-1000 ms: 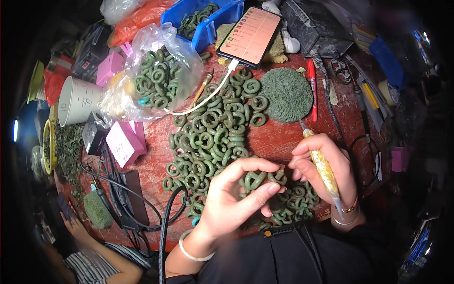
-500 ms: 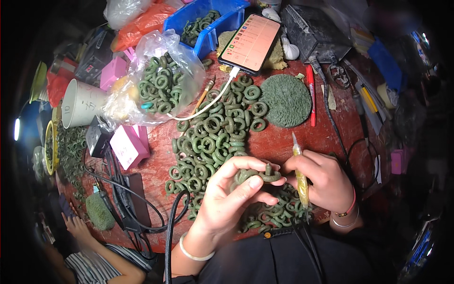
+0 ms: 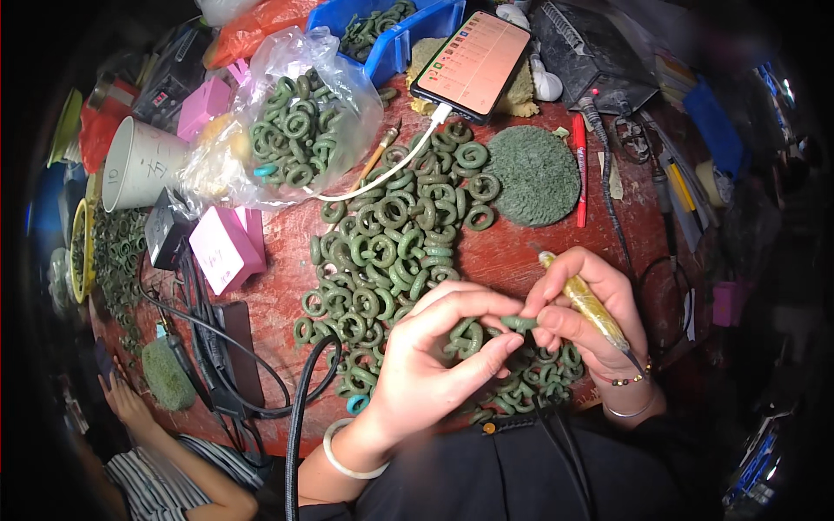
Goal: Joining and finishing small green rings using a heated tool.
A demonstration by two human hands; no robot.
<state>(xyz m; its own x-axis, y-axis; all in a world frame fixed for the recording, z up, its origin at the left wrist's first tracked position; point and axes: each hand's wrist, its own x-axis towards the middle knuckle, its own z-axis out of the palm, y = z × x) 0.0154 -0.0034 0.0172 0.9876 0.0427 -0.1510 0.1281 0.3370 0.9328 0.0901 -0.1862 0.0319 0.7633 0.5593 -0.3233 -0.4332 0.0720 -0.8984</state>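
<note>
My left hand (image 3: pixel 430 356) is curled with thumb and forefinger closed around a small dark green ring (image 3: pixel 519 324), seen nearly edge-on. The thumb and fingertips of my right hand (image 3: pixel 595 317) pinch the same ring from the right. A pen-like tool with a yellow wrapped handle (image 3: pixel 591 306) lies across my right hand, its tip pointing up and left. More green rings (image 3: pixel 469 337) show inside the curve of my left hand; whether they are held or lie behind it I cannot tell. A heap of similar rings (image 3: pixel 391 234) spreads beyond my left hand.
A round green textured pad (image 3: pixel 534 176) and red marker (image 3: pixel 581 171) lie beyond my right hand. Further back are a charging phone (image 3: pixel 473 65), blue bin (image 3: pixel 389 59) and plastic bag of rings (image 3: pixel 304 130). Cables (image 3: pixel 208 347) run at left, near another person's hand (image 3: pixel 128 404).
My left hand's ring has turned and shifted right, and my right fingertips now pinch it too. The yellow-handled tool has tilted back, its tip swinging left. The whole view has shifted slightly.
</note>
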